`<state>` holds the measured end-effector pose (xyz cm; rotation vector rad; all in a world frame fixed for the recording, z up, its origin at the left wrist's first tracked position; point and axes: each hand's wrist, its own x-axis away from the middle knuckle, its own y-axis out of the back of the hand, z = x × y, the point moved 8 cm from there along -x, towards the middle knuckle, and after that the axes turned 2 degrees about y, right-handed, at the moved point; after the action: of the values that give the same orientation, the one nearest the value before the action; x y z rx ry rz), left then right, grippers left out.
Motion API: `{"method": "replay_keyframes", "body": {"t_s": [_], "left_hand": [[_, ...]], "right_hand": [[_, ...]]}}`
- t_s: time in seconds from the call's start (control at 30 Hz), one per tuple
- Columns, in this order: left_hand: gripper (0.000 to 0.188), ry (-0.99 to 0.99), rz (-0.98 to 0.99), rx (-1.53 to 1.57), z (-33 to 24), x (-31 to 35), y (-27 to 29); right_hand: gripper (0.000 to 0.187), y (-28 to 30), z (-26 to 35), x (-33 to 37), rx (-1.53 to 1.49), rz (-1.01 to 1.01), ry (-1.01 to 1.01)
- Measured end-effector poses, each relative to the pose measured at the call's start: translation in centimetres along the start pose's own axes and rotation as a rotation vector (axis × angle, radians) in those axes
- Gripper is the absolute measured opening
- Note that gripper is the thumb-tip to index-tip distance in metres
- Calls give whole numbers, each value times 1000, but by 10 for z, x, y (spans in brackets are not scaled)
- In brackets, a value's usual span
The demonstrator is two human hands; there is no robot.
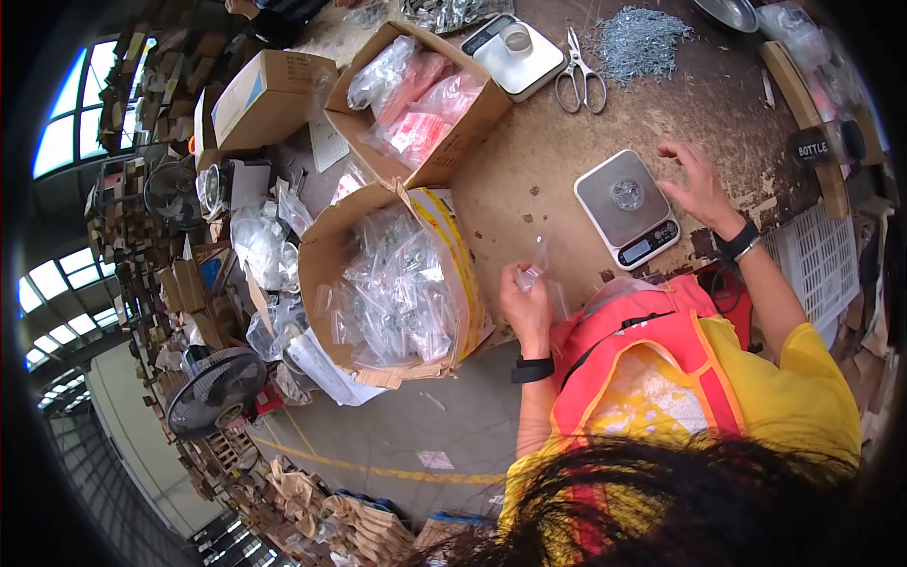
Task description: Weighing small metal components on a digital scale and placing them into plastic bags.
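Note:
My left hand is closed around a small clear plastic bag at the table's near edge. My right hand is just right of a white digital scale; its fingers are apart and nothing shows between them. On the scale's grey plate sits a small clear round dish, with shiny contents too small to make out. Left of my left hand stands an open cardboard box with many clear bags of small metal parts inside.
Another cardboard box holds pink and clear plastic bags. Beyond it are a second scale with a round cup, scissors and a heap of screws. A white plastic crate stands at right, fans at left.

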<state>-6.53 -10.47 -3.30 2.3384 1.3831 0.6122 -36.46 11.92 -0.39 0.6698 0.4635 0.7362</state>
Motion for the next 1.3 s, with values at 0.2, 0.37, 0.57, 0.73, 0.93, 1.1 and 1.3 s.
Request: {"method": "replay_keyframes", "body": {"t_s": [0.2, 0.37, 0.57, 0.73, 0.93, 1.1, 1.3], "left_hand": [[12, -24, 0, -18, -10, 0, -1], [13, 5, 16, -6, -4, 0, 1], [14, -16, -16, -32, -3, 3, 3], [14, -43, -32, -10, 3, 2, 4], [13, 13, 1, -7, 6, 1, 4], [14, 15, 27, -18, 2, 1, -4], [14, -68, -7, -30, -5, 2, -3]], "right_hand": [[68, -16, 7, 6, 16, 99, 25], [70, -16, 12, 4, 15, 95, 46], [84, -29, 23, 0, 62, 128, 75], [88, -39, 30, -3, 57, 160, 100], [40, -31, 30, -5, 38, 67, 125], [19, -49, 47, -14, 143, 89, 234], [14, -69, 50, -15, 192, 94, 299]]}}
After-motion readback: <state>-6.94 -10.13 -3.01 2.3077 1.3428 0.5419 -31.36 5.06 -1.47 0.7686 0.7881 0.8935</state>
